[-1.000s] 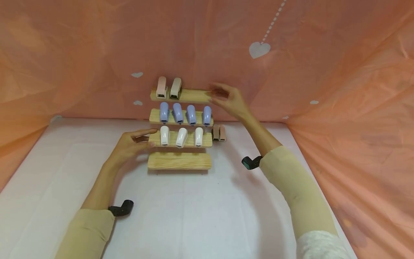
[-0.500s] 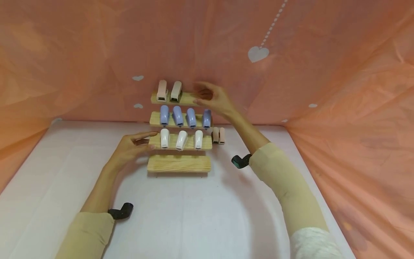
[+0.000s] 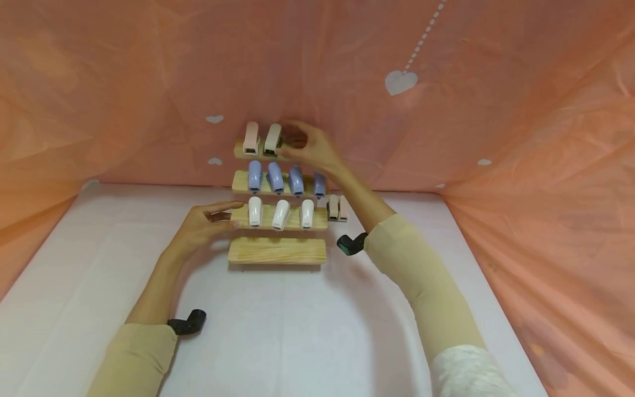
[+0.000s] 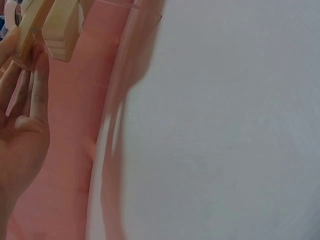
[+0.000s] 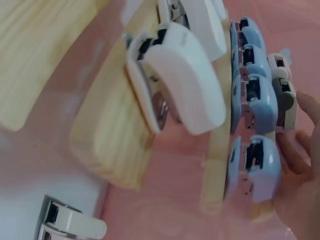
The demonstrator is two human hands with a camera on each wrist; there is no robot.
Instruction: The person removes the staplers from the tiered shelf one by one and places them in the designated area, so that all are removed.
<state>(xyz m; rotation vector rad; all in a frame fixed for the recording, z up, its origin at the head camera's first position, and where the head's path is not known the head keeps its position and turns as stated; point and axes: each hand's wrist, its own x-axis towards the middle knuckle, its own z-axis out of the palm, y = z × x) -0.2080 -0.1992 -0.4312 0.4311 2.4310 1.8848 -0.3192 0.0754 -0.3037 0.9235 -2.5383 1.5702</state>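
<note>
My left hand [image 3: 198,229] grips the left end of the third wooden shelf [image 3: 238,216]; the left wrist view shows thumb and fingers on opposite sides of the wood [image 4: 34,25]. On that shelf stand three white staplers [image 3: 281,214]. The top shelf [image 3: 240,149] holds a pink stapler [image 3: 251,137] and a grey-beige one [image 3: 272,138]. My right hand [image 3: 317,149] is at the grey-beige stapler's right side, thumb and fingers apart; whether it touches is unclear. In the right wrist view the hand [image 5: 300,185] is beside that stapler [image 5: 287,102].
Blue staplers [image 3: 275,177] stand on the second shelf [image 3: 240,181]. The lowest shelf [image 3: 276,251] shows bare wood. Two pale brownish-pink staplers [image 3: 338,208] lie by the third shelf's right end. White cloth [image 3: 278,331] covers the table, with orange-pink sheeting [image 3: 149,66] behind and at the sides.
My right hand has moved left along the top shelf, from its right end to the grey-beige stapler. My left hand keeps its hold on the third shelf.
</note>
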